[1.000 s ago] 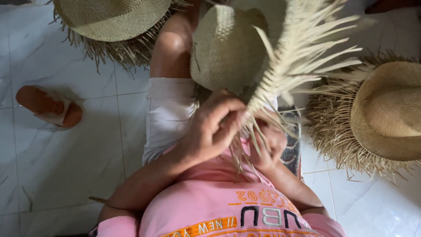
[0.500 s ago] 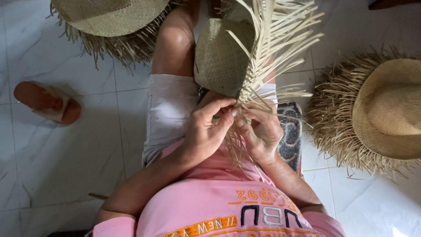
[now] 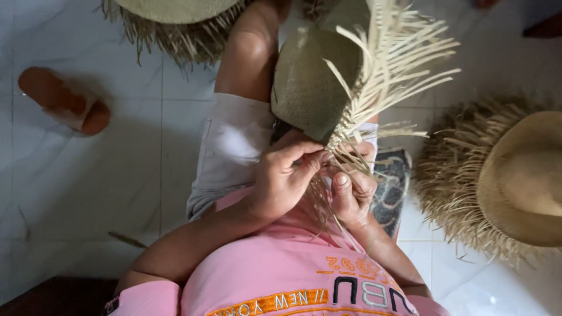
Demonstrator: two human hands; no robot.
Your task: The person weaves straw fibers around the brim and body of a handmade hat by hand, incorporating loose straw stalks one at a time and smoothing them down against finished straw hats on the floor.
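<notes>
Floor [image 3: 88, 193]: pale tiles that fill the view around the seated person.
Person: sits looking down at the lap, in a pink shirt [image 3: 281, 275] and white shorts [image 3: 234, 146], with one bare knee [image 3: 252, 47] raised towards the top of the view.
Finished hat at right [image 3: 515, 181]: a straw hat with a ragged fringe of loose strands, lying on the floor well apart from the hands.
Hat at top [image 3: 175, 17]: another fringed straw hat, partly cut off by the upper edge, just beside the raised knee.
Unfinished hat [image 3: 316, 82]: a woven straw crown held tilted above the lap, its brim edge still ending in long loose strips.
Loose strips [image 3: 398, 64]: pale flat straw fanning up and to the right from the hat's edge, with shorter ends hanging down between the hands.
Sandal [image 3: 61, 99]: a brown slipper on the tiles at left, far from the work.
Dark patterned object [image 3: 392, 187]: lies under the right forearm; its kind cannot be told.
Left hand [image 3: 287, 178]: fingers curled and pinched closed on the straw strips at the hat's lower edge.
Right hand [image 3: 354, 193]: clenched around the strips just below the brim, thumb up, touching the left fingertips.
</notes>
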